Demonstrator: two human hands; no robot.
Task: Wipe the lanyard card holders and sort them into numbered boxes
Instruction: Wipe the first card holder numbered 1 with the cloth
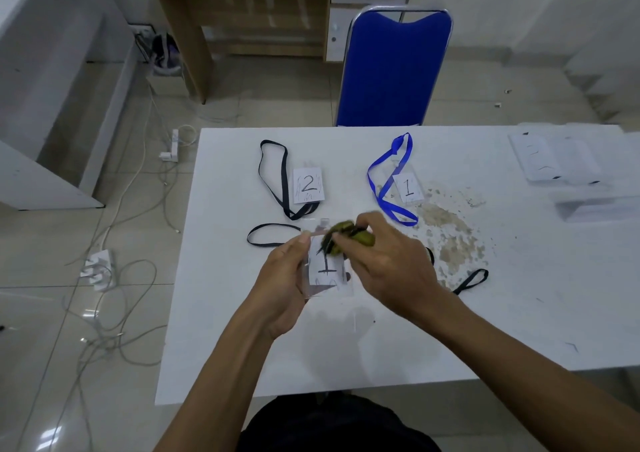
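Note:
My left hand (pixel 282 278) grips the left edge of a clear card holder (pixel 327 273) with a "1" card inside, held just above the white table (pixel 346 347). My right hand (pixel 388 261) grips a green cloth (pixel 349 237) pressed against the holder's top. The holder's black lanyard loops out at left (pixel 273 235) and at right (pixel 472 280). Farther back lie a holder marked "2" (pixel 308 185) with a black lanyard (pixel 277 178), and a holder marked "1" (pixel 408 187) with a blue lanyard (pixel 389 178).
Clear plastic boxes (pixel 568 161) stand at the table's far right. A worn, stained patch (pixel 450 230) marks the table surface. A blue chair (pixel 393 67) sits behind the table. Cables and power strips (pixel 100 268) lie on the floor at left.

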